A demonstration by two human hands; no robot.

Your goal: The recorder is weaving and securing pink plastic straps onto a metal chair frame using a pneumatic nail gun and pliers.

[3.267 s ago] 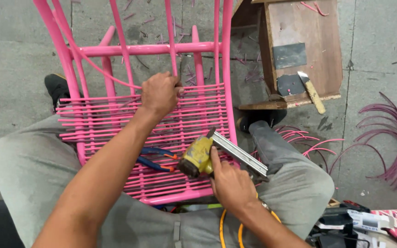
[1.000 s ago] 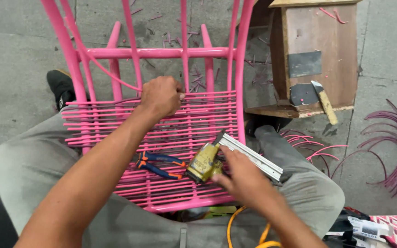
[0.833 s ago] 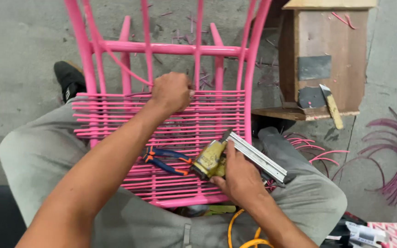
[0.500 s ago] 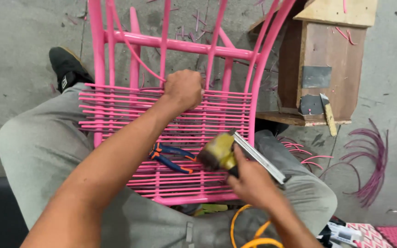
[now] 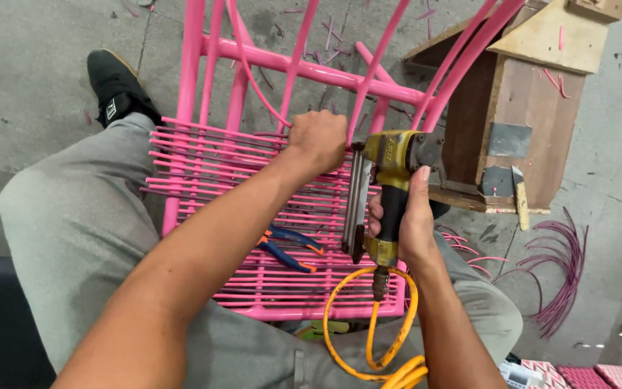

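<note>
While my left hand (image 5: 318,140) is pinching the pink cord (image 5: 253,79) against the chair frame (image 5: 304,70), my right hand (image 5: 408,227) is gripping the nail gun (image 5: 386,187); next, squaring its nose onto the cord.

Bright, even light from overhead; soft, faint shadows on the grey floor (image 5: 52,108). Sharp focus mid-frame, slight wide-angle stretch at edges.

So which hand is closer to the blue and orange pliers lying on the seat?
Right. The right hand, gripping the yellow nail gun, sits just beside the pliers. The left hand is farther up, at the seat's back edge.
</note>
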